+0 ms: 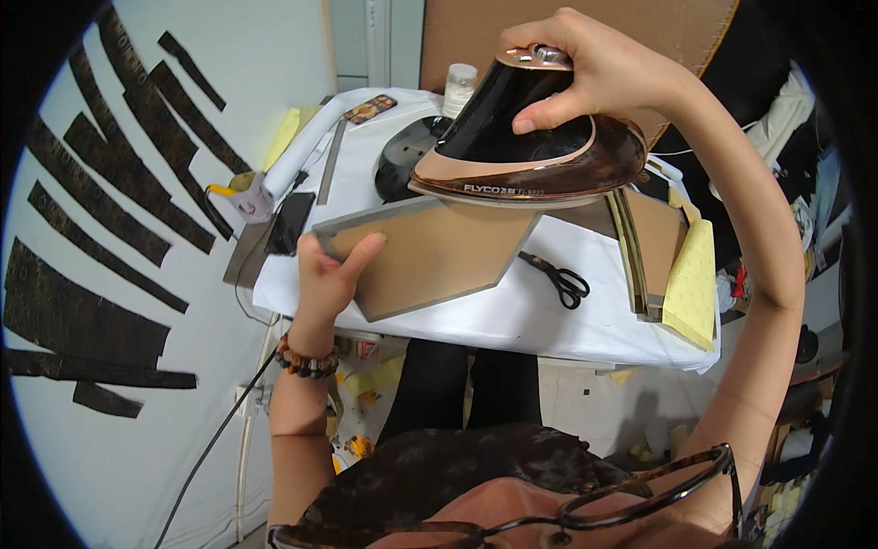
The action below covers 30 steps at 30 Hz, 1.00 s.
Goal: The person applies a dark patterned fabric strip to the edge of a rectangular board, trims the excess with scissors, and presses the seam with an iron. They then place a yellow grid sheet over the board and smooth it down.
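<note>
My right hand (583, 68) is closed around the handle of a black and rose-gold Flyco clothes iron (521, 151), held over the white-covered table. The iron's soleplate faces down, just above or on the far edge of a tan panel with grey edging (439, 254); I cannot tell whether they touch. My left hand (333, 274) grips the panel's left end, thumb on top. Black-handled scissors (566, 281) lie on the table to the right of the panel. Behind the iron is a glossy black iron base (405, 154), partly hidden.
Stacked tan panels (651, 240) and yellow sheets (693, 288) lie at the table's right. A phone (291, 221), a cup (245, 199) and a white roll (302, 147) are at the left. A clear jar (459, 89) stands at the back. Dark strips (89, 302) hang on the left wall.
</note>
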### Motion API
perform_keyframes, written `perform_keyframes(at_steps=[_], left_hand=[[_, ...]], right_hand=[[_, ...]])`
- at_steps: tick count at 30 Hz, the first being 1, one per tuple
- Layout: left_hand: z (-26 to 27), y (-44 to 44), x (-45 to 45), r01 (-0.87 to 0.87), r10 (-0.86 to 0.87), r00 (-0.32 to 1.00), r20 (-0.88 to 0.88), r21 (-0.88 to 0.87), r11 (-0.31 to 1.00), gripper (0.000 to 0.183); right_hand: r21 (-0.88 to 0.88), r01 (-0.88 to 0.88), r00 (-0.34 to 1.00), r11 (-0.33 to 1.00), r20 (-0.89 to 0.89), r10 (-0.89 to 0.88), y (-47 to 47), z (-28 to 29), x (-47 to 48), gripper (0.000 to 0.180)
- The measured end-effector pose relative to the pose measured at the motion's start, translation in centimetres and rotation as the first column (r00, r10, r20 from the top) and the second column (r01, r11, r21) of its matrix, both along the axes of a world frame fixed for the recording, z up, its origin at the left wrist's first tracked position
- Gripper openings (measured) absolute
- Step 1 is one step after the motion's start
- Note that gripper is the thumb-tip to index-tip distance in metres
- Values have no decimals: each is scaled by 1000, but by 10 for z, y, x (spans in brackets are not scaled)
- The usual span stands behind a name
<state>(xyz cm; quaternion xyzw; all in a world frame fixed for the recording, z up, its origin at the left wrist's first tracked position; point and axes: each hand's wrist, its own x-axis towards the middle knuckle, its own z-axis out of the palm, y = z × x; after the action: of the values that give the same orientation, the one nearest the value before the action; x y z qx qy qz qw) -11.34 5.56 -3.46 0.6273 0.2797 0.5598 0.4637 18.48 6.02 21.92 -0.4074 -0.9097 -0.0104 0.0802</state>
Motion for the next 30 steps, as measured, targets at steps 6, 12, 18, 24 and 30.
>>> perform_keyframes(at_steps=[6, 12, 18, 24, 30], left_hand=[[6, -4, 4, 83, -78, 993, 83, -60, 995, 18], [-9, 3, 6, -12, 2, 996, 84, 127, 992, 23], [-6, 0, 5, -47, 39, 995, 90, 86, 995, 24], [-1, 5, 8, -20, 16, 995, 99, 32, 999, 18], [-2, 8, 3, -38, 40, 995, 89, -20, 999, 21]], right_hand=[[-237, -96, 995, 967, -18, 94, 13, 16, -52, 51], [-184, -193, 980, 964, 10, 198, 13, 15, -124, 57], [-18, -360, 933, 933, -19, 359, -6, 15, -123, 57], [-109, -219, 976, 970, -26, 217, 9, 10, -71, 55], [178, -26, 991, 984, 131, 2, -9, -6, 30, 49]])
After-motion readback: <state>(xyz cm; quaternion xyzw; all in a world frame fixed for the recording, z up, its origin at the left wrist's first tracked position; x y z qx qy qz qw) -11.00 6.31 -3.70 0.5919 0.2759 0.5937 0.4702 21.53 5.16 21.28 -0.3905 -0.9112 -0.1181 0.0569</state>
